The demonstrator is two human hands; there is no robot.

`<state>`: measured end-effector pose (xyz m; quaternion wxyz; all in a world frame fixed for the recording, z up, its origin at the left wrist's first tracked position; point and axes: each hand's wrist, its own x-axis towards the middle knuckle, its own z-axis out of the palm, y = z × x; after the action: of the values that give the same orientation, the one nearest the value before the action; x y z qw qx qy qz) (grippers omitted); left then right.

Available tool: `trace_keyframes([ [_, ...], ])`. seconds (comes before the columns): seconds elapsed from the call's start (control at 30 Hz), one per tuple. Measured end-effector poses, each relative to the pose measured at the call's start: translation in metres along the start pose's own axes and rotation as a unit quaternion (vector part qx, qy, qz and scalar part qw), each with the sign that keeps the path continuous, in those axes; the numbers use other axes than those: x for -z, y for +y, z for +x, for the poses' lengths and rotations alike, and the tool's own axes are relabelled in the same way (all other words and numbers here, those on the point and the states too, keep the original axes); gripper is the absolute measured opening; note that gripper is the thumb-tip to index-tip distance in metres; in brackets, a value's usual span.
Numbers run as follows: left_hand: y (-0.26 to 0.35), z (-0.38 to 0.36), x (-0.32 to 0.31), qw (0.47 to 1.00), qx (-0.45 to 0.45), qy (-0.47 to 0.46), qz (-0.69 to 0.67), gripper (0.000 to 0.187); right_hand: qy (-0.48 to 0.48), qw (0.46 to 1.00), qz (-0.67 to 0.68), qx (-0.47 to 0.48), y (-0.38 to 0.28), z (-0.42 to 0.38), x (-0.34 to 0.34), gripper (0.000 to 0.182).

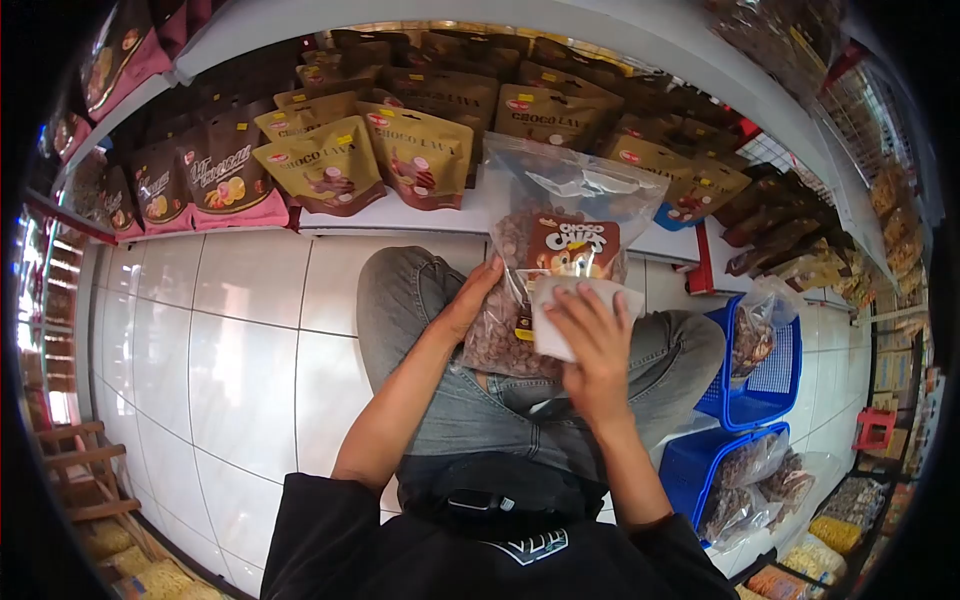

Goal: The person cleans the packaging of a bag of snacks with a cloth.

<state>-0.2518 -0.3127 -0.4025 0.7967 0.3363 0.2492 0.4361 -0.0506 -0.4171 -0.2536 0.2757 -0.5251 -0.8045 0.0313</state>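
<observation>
A large clear bag of choco chips [505,345] stands tilted over my crossed legs, its brown cartoon label facing me. My left hand [474,300] grips the bag's left side, thumb toward the front and the other fingers hidden behind it. Pressed flat against the lower part of the label is a folded white cloth [550,342]. My right hand [592,335] lies over this cloth with its fingers spread, holding it to the bag. The cloth covers part of the label.
Gold Choco Lava pouches [320,165] line the low white shelf [390,214] ahead, with pink-and-brown pouches [232,170] to the left. Two blue baskets [765,405] holding bagged goods stand at my right. A red stool [875,428] sits farther right, and a wooden rack [85,457] at far left.
</observation>
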Motion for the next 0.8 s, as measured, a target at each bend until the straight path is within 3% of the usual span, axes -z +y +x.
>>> trace_keyframes([
  [0.13, 0.008, -0.001, -0.004, 0.998, 0.043, 0.035, 0.018, 0.070, -0.112, 0.984, -0.069, 0.124, -0.020, -0.020, -0.033, 0.057],
  [0.23, 0.006, 0.001, -0.002, 0.999, -0.004, 0.008, 0.040, 0.068, -0.187, 0.963, -0.061, 0.186, -0.030, -0.034, -0.044, 0.050],
  [0.47, 0.010, -0.002, -0.008, 0.999, -0.026, -0.027, 0.019, 0.066, -0.222, 0.916, -0.126, 0.310, 0.000, -0.047, -0.021, 0.046],
  [0.7, 0.016, -0.004, -0.010, 1.000, -0.008, -0.021, 0.016, 0.064, -0.281, 0.921, -0.100, 0.251, 0.049, -0.067, 0.047, 0.030],
  [0.73, 0.016, -0.004, -0.010, 1.000, -0.011, -0.019, 0.017, 0.064, -0.247, 0.930, -0.082, 0.260, 0.057, -0.071, 0.051, 0.024],
  [0.8, 0.014, -0.003, -0.009, 1.000, 0.000, -0.008, 0.009, 0.065, -0.162, 0.973, 0.011, 0.163, 0.069, -0.075, 0.058, 0.021],
])
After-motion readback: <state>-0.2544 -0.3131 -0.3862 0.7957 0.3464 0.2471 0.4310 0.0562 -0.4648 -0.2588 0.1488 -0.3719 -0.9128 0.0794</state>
